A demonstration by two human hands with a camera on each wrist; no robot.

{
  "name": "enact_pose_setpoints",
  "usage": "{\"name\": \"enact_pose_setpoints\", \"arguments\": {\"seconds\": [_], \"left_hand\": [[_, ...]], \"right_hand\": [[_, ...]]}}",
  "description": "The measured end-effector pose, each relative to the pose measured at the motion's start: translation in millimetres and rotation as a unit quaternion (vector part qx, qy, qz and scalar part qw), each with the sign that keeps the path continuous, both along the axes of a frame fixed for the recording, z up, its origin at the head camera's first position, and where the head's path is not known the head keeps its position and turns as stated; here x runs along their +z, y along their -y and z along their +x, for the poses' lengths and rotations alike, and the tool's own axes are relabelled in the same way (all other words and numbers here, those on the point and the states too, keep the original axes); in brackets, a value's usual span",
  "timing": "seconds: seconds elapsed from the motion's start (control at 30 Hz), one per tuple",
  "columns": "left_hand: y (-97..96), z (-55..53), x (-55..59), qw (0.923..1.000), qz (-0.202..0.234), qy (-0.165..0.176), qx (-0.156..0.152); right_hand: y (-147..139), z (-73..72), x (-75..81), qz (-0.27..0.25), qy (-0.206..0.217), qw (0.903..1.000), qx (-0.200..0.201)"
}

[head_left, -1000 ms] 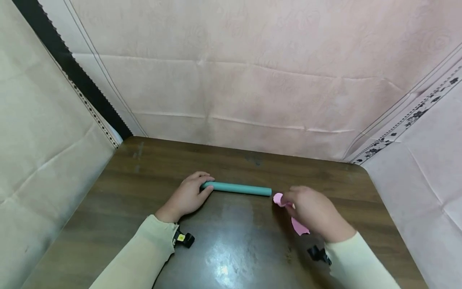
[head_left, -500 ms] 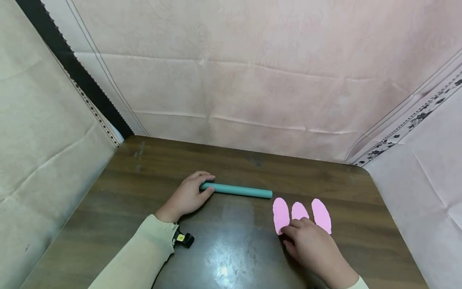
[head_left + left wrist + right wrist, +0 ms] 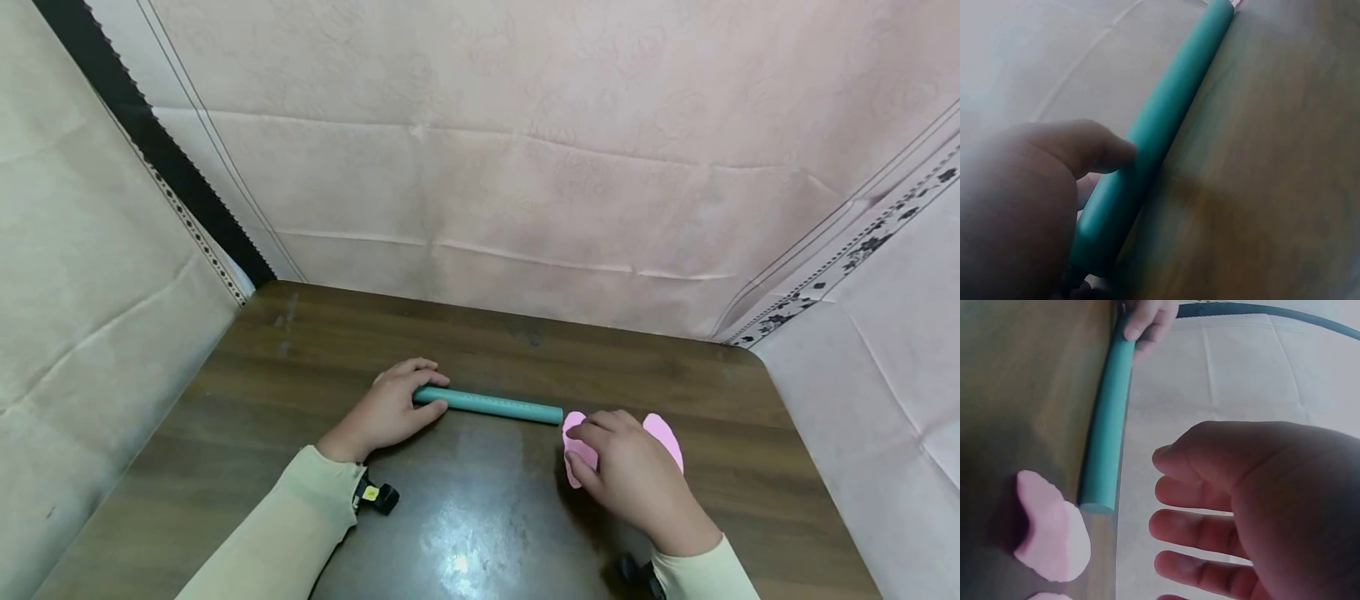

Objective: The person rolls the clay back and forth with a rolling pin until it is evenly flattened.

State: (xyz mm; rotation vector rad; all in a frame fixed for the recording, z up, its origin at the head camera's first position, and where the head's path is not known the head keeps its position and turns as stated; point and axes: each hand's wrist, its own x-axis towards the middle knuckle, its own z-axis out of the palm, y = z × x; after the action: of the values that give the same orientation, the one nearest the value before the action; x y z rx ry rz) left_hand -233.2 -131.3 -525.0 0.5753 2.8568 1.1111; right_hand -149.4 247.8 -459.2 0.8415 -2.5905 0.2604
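Observation:
A long, smooth teal rod [image 3: 502, 406] lies crosswise on the brown table. My left hand [image 3: 382, 414] grips its left end; in the left wrist view the thumb [image 3: 1100, 150] presses on one side with a finger behind. Close to the rod's right end lies a pink paper-like oval [image 3: 573, 475], bent and curling up in the right wrist view. My right hand [image 3: 637, 475] hovers over the pink pieces, its relaxed fingers [image 3: 1194, 528] holding nothing. Another pink oval [image 3: 663, 437] shows beyond that hand. Whatever lies directly under the hand is hidden.
The wooden table [image 3: 322, 333] has a rounded far edge. Pale cloth [image 3: 525, 208] hangs behind it and at both sides. Small dark cameras [image 3: 384, 498] sit at the wrists.
My right hand held a bent pink piece a second ago and has let it go. Half a second ago three pink ovals showed; the hand has since moved forward, covering the middle one.

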Motion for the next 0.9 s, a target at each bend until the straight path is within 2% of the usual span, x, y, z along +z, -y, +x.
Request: {"name": "enact_pose_setpoints", "arguments": {"seconds": [0.2, 0.37, 0.57, 0.9], "left_hand": [[-0.1, 0.2, -0.7, 1.0, -0.006, 0.007, -0.003], [0.6, 0.0, -0.8, 0.9999, -0.006, 0.011, -0.009], [2.1, 0.2, 0.5, 0.9998, -0.009, 0.003, -0.02], [1.7, 5.0, 2.0, 0.9995, -0.009, 0.006, -0.029]], "right_hand": [[-2.1, -6.7, 1.3, -0.003, 0.031, 0.9993, -0.021], [-3.1, -15.5, -9.2, -0.011, 0.064, 0.9974, -0.032], [8.8, -31.3, -21.2, 0.0, 0.104, 0.9938, -0.039], [20.6, -40.6, -29.8, 0.022, 0.105, 0.9933, -0.042]]}}
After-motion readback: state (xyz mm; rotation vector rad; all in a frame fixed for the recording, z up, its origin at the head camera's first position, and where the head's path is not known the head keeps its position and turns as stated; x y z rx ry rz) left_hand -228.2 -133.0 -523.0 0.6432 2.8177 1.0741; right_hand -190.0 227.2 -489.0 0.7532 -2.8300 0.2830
